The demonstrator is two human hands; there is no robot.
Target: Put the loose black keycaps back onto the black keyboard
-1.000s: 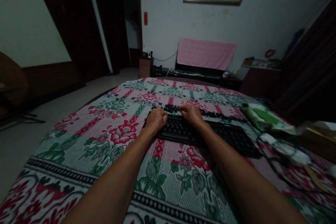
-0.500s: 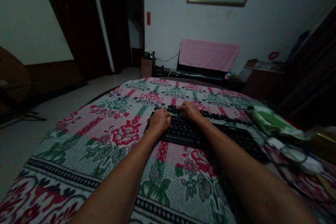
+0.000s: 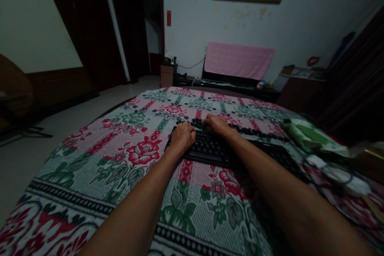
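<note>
A black computer keyboard (image 3: 210,150) lies on the floral cloth, partly covered by my hands and right forearm. My left hand (image 3: 182,138) is closed over its left end, fingers curled at the keys; the fingertips are partly hidden. Just behind the keyboard stretches a row of small loose black pieces (image 3: 250,132) that look like keycaps. My right hand (image 3: 217,125) is above the keyboard's back edge, close to those pieces. Its fingers are bent together in a pinch, and whatever is between them is too small and dark to make out.
The patterned tablecloth (image 3: 129,184) covers the whole table. To the right lie a green and white package (image 3: 312,136), a white object (image 3: 355,184) and dark cables. A pink cloth (image 3: 240,60) hangs over a screen at the far wall.
My right hand has shifted slightly left and its fingers are drawn in more tightly. My left hand stays at the keyboard's left end. The view has tilted a little.
</note>
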